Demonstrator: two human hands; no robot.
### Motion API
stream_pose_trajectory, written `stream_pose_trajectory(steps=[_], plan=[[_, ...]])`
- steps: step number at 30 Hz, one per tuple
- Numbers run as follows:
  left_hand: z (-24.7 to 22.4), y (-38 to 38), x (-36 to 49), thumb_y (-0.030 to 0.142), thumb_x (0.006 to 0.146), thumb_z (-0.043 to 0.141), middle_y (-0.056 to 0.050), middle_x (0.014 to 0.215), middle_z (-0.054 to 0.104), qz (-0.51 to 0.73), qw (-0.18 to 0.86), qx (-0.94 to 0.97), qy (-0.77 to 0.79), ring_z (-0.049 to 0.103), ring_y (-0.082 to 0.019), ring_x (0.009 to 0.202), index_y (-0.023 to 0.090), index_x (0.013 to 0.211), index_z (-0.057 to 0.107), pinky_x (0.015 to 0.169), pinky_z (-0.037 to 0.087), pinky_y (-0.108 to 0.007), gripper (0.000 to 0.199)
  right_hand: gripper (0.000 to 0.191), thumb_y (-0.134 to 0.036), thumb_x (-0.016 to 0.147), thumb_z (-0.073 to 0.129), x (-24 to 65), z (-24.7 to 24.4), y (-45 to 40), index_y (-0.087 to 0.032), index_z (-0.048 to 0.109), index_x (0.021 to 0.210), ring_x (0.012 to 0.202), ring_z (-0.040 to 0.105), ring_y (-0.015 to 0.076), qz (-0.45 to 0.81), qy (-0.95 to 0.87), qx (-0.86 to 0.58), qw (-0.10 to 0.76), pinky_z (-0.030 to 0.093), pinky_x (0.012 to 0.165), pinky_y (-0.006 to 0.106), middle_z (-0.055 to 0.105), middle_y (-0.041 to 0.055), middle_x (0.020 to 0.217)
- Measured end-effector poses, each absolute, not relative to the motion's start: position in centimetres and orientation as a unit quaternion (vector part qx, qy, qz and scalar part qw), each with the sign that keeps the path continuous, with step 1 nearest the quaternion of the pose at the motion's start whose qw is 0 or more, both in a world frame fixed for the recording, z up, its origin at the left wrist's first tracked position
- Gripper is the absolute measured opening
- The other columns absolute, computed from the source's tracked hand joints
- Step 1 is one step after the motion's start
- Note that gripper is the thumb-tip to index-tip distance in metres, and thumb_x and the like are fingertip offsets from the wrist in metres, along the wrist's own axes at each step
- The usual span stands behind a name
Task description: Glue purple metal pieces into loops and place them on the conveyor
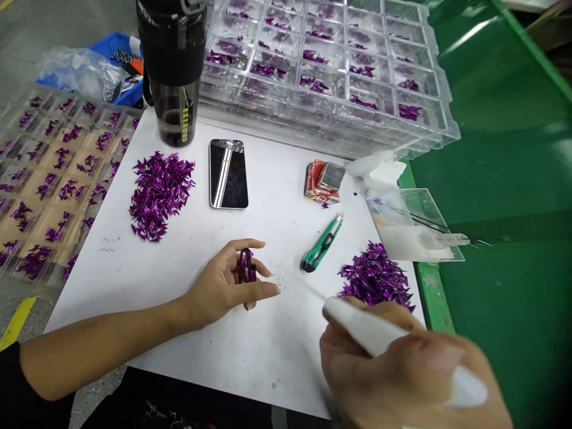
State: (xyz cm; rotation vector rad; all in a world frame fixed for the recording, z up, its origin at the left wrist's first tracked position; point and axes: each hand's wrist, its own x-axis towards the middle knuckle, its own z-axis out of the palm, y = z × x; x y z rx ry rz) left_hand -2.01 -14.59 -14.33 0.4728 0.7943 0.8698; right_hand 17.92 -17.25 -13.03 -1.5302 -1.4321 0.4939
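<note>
Left hand [218, 286], centre of frame: fingers curled, pinching a few glossy purple foil pieces [246, 266]. Right hand [393, 372], lower right: closed around a smooth white plastic pen [369, 329], just beside a spiky purple foil heap [374, 277]. Also on the matte white desk [134, 333]: a second foil heap [158, 193], a ridged green box cutter [322, 244], a glossy black phone [228, 174].

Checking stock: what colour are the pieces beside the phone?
The pile is shiny purple in the head view.
</note>
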Motion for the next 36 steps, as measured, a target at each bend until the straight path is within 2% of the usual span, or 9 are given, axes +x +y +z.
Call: stream_pose_trajectory(steps=[3,7,10,14,18,21,25,30,36], plan=[[-14.0,-14.7,-2.1,0.021,0.084,0.083,-0.004,0.104,0.064,0.410,0.803,0.213,0.377,0.051,-0.011,0.073,0.025,0.129,0.060,0.062,0.044,-0.030,0.050,0.024,-0.052,0.102,0.055,16.8,-12.4,-13.5,-0.028,0.057,0.098,0.057,0.059,0.0187,0.211,-0.486,-0.652,0.542,0.051,0.048,0.035,0.065,0.0029,0.085],[-13.7,-14.9,-2.1,0.021,0.087,0.080,-0.005,0.101,0.069,0.403,0.802,0.216,0.384,0.055,-0.013,0.076,0.025,0.127,0.060,0.064,0.046,-0.030,0.045,0.035,-0.054,0.089,0.068,15.5,-13.7,-9.1,-0.024,0.064,0.105,0.079,0.072,0.0246,0.254,-0.583,-0.663,0.396,0.059,0.074,0.040,0.075,0.0075,0.096],[-13.5,-14.9,-2.1,0.026,0.086,0.082,-0.005,0.100,0.071,0.393,0.806,0.220,0.385,0.063,-0.016,0.080,0.024,0.119,0.058,0.066,0.051,-0.031,0.041,0.029,-0.048,0.088,0.066,15.2,-14.9,-7.8,-0.023,0.064,0.101,0.086,0.073,0.0258,0.232,-0.650,-0.651,0.315,0.058,0.081,0.041,0.076,0.0069,0.097],[-13.4,-14.9,-2.1,0.029,0.087,0.082,-0.005,0.101,0.073,0.385,0.813,0.219,0.378,0.070,-0.018,0.082,0.024,0.113,0.055,0.071,0.056,-0.034,0.038,0.046,-0.045,0.094,0.061,17.5,-13.9,-8.7,-0.020,0.062,0.132,0.098,0.074,0.0281,0.200,-0.718,-0.611,0.266,0.058,0.086,0.043,0.077,0.0104,0.112],[-13.5,-14.9,-2.2,0.030,0.089,0.081,-0.005,0.101,0.075,0.383,0.817,0.220,0.370,0.073,-0.019,0.082,0.023,0.112,0.054,0.073,0.056,-0.035,0.036,0.031,-0.035,0.097,0.052,23.4,-12.5,-10.3,-0.023,0.078,0.109,0.096,0.072,0.0303,0.069,-0.749,-0.639,0.162,0.055,0.080,0.043,0.076,0.0117,0.106],[-13.5,-14.9,-2.2,0.028,0.090,0.080,-0.005,0.099,0.075,0.380,0.818,0.223,0.370,0.073,-0.019,0.082,0.023,0.115,0.054,0.073,0.056,-0.035,0.036,0.033,-0.033,0.092,0.053,26.9,-13.3,-11.1,-0.023,0.080,0.107,0.099,0.068,0.0327,0.007,-0.742,-0.663,0.098,0.054,0.080,0.045,0.073,0.0137,0.103],[-13.5,-15.0,-2.2,0.027,0.090,0.080,-0.005,0.099,0.074,0.373,0.816,0.230,0.378,0.073,-0.019,0.082,0.022,0.119,0.055,0.074,0.056,-0.035,0.038,0.031,-0.035,0.091,0.052,27.8,-14.8,-11.7,-0.021,0.079,0.098,0.096,0.067,0.0314,0.033,-0.745,-0.656,0.116,0.055,0.085,0.046,0.071,0.0138,0.096],[-13.0,-15.1,-2.4,0.027,0.090,0.079,-0.003,0.098,0.069,0.368,0.812,0.242,0.382,0.074,-0.019,0.081,0.021,0.122,0.054,0.070,0.061,-0.035,0.041,0.030,-0.048,0.090,0.060,27.2,-14.2,-12.0,-0.022,0.075,0.089,0.075,0.067,0.0253,0.082,-0.687,-0.697,0.191,0.054,0.074,0.041,0.074,0.0091,0.089],[-12.6,-15.2,-2.6,0.034,0.086,0.083,0.001,0.094,0.060,0.339,0.814,0.277,0.381,0.077,-0.022,0.074,0.027,0.152,0.039,0.057,0.066,-0.036,0.080,0.029,-0.050,0.088,0.061,28.1,-13.6,-12.6,-0.024,0.074,0.092,0.077,0.073,0.0294,0.084,-0.646,-0.732,0.199,0.053,0.072,0.042,0.078,0.0068,0.083]])
